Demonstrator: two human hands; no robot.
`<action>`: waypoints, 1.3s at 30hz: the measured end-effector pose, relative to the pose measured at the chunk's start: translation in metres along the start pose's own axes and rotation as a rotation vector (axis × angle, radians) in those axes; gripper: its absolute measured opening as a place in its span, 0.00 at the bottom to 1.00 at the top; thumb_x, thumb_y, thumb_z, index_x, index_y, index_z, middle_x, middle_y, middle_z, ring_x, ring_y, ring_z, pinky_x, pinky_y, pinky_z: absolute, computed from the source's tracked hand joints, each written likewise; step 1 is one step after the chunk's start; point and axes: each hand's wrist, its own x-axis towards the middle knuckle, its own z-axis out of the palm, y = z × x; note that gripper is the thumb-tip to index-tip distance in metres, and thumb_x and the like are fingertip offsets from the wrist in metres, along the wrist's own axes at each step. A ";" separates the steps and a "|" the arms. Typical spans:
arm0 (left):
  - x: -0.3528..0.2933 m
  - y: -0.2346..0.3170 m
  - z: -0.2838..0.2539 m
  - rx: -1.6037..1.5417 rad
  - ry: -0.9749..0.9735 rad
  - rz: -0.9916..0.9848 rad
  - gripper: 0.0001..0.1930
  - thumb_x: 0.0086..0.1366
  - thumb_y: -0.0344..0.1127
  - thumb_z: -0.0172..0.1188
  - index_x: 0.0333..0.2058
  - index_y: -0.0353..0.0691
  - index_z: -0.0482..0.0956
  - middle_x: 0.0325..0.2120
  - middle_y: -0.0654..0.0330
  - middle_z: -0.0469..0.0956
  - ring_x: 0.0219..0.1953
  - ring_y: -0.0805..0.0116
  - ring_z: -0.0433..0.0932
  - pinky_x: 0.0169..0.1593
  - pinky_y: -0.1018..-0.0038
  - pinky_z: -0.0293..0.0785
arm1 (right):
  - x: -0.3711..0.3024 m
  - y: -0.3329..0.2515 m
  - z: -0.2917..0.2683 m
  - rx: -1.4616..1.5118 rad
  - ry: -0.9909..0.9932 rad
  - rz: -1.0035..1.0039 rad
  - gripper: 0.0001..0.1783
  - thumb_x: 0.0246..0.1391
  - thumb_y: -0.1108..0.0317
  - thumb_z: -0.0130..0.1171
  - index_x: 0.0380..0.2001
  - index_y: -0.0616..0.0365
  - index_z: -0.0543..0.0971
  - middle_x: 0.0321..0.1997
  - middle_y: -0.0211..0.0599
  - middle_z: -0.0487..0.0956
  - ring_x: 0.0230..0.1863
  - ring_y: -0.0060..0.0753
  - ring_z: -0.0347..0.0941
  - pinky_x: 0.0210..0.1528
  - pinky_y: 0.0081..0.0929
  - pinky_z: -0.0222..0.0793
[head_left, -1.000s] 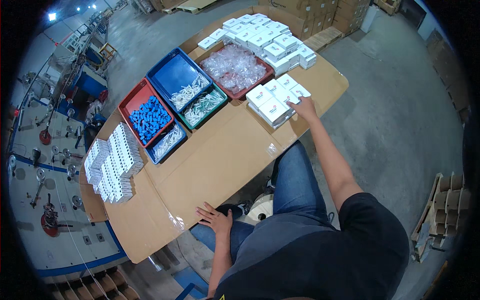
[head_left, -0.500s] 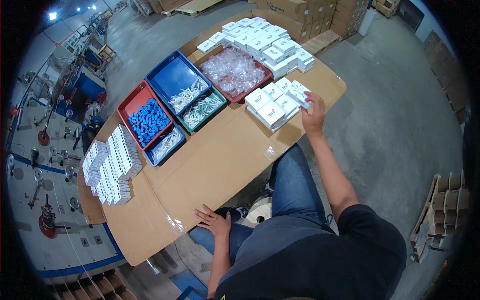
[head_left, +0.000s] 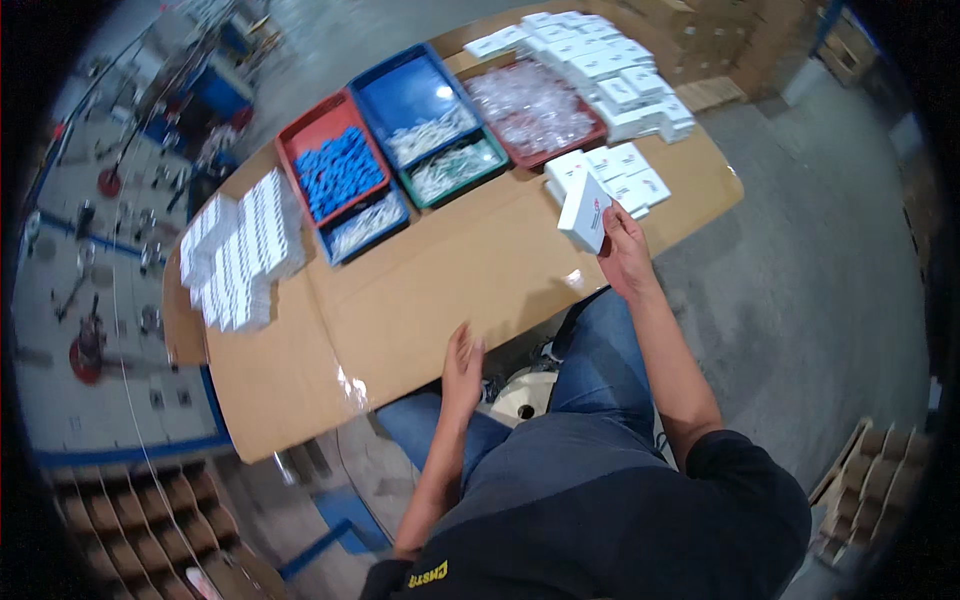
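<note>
the right hand (head_left: 627, 255) was grasping a white box (head_left: 587, 212) by its right side, thumb and fingers pinching it, the printed face tilted steeply. that box was above the near right part of a cardboard sheet (head_left: 430, 285), in front of a short stack of white boxes (head_left: 640, 187) and partly covering it; whether the two touched could not be told. the left hand (head_left: 463, 368) was released, fingers loosely extended and thumb apart, by the near edge of the sheet, though whether it touched the cardboard could not be told. behind the short stack, a larger pile of white boxes (head_left: 605, 65) filled the far right end. next to that pile, a dark red tray (head_left: 598, 132) bore clear plastic pieces (head_left: 530, 105). further left, a large blue tray (head_left: 408, 88) and a green tray (head_left: 465, 187) contained small white pieces, and a bright red tray (head_left: 318, 128) had blue pieces (head_left: 340, 175) in it, with a small blue tray (head_left: 404, 214) of white pieces just in front. rows of white blocks (head_left: 245, 250) stood at the left end.
</note>
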 end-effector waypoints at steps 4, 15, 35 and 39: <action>0.012 0.103 0.023 -0.549 -0.129 -0.116 0.37 0.75 0.65 0.42 0.71 0.44 0.58 0.67 0.52 0.64 0.64 0.58 0.69 0.64 0.61 0.67 | -0.020 0.034 0.028 -0.022 -0.190 0.206 0.25 0.69 0.62 0.56 0.64 0.61 0.71 0.57 0.33 0.79 0.57 0.26 0.75 0.60 0.28 0.70; 0.011 0.114 0.011 -1.100 -0.250 -0.350 0.33 0.75 0.65 0.42 0.64 0.44 0.63 0.50 0.59 0.75 0.52 0.64 0.76 0.53 0.64 0.73 | -0.062 0.058 0.092 -1.121 -0.560 -0.396 0.32 0.61 0.65 0.63 0.67 0.60 0.69 0.68 0.44 0.69 0.63 0.37 0.72 0.60 0.27 0.69; -0.015 0.142 0.015 -0.963 0.002 -0.291 0.29 0.75 0.62 0.45 0.62 0.46 0.67 0.50 0.63 0.75 0.52 0.70 0.75 0.54 0.70 0.74 | -0.066 0.081 0.110 -0.948 -0.861 -0.594 0.42 0.68 0.45 0.50 0.68 0.75 0.62 0.69 0.66 0.64 0.68 0.63 0.65 0.68 0.45 0.63; -0.014 0.134 0.022 -0.955 0.032 -0.265 0.29 0.76 0.61 0.46 0.63 0.45 0.67 0.50 0.63 0.74 0.52 0.71 0.75 0.56 0.71 0.72 | -0.069 0.085 0.109 -0.941 -0.865 -0.605 0.42 0.71 0.44 0.44 0.67 0.76 0.62 0.69 0.67 0.65 0.68 0.64 0.65 0.68 0.46 0.62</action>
